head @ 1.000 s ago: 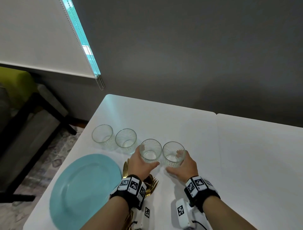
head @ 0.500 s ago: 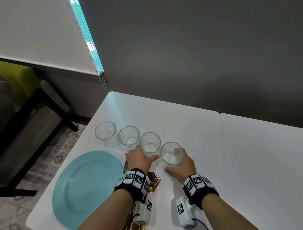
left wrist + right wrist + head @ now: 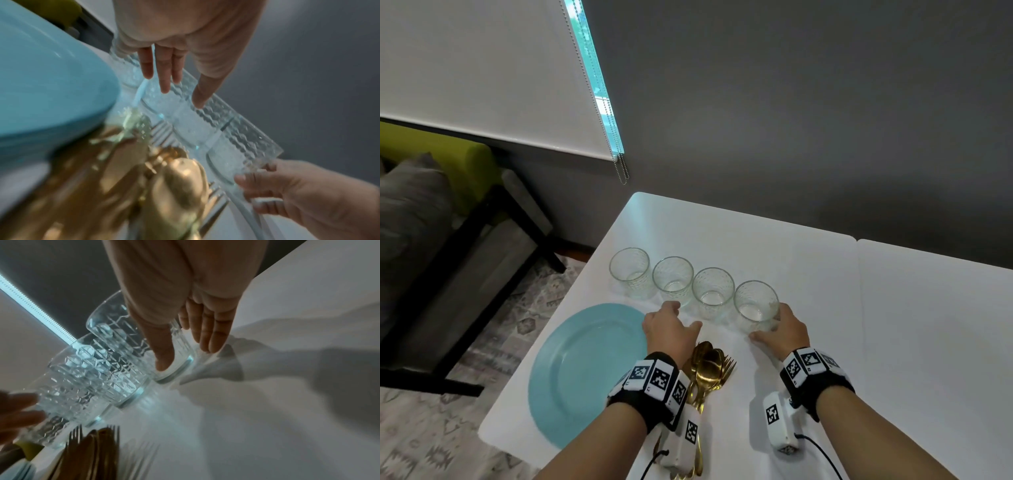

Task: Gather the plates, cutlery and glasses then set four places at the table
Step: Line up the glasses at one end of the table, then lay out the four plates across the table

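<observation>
Standing mouth-up on the white table [image 3: 774, 246], four glasses form a touching row that slants from mid-frame left down to the right in the head view. Below them lie the blue plate [image 3: 582, 370], at lower left, and a gold cutlery [image 3: 710, 371] pile, tines and bowls pointing up-frame at the glasses, partly hidden under the left wrist. The right hand [image 3: 786, 330] cups the rightmost glass [image 3: 756, 305], thumb and fingers around its wall. The left hand [image 3: 671, 329] hangs relaxed, holding nothing, fingers near the middle glasses.
</observation>
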A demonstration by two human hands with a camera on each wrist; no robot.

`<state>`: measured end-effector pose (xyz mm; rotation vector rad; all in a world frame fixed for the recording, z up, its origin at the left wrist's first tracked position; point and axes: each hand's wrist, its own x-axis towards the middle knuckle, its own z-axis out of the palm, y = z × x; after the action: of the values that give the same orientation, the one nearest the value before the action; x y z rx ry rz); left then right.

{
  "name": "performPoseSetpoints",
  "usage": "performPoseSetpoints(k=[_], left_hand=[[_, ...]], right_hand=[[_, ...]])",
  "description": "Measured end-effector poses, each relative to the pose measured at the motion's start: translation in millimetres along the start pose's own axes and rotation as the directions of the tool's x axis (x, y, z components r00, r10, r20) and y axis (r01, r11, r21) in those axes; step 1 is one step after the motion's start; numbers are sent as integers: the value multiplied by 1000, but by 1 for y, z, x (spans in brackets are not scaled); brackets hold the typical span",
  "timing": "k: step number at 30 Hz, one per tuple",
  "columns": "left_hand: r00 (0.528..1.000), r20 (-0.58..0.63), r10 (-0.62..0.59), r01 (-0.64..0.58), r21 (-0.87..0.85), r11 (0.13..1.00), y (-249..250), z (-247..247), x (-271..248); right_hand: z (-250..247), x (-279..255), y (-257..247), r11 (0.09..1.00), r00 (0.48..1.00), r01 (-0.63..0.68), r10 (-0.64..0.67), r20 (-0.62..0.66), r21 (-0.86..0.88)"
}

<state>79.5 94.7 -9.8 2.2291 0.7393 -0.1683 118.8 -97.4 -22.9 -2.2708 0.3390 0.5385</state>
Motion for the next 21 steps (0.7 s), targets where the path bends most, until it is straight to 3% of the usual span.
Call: performPoseSetpoints(k=[6, 10, 14, 16, 21], left_hand=[[987, -156, -33, 13, -127, 992, -35, -57, -5], [928, -281, -245, 242, -44, 969, -74, -99, 5], [841, -211, -498, 529, 129, 839, -132, -122, 24], [840, -176, -513, 538, 146, 831, -153, -121, 30], [904, -41, -426, 424, 218, 879, -166, -126, 28]], right_hand=[[4, -16, -8, 986, 992, -119, 121, 15, -117], [4, -36, -15, 960, 984, -171, 176, 3, -221], [9, -59, -33, 906, 974, -162, 211, 86, -392], [17, -64, -42, 890, 976, -108, 181, 126, -442], [35, -79, -65, 875, 978, 21, 82, 191, -483]])
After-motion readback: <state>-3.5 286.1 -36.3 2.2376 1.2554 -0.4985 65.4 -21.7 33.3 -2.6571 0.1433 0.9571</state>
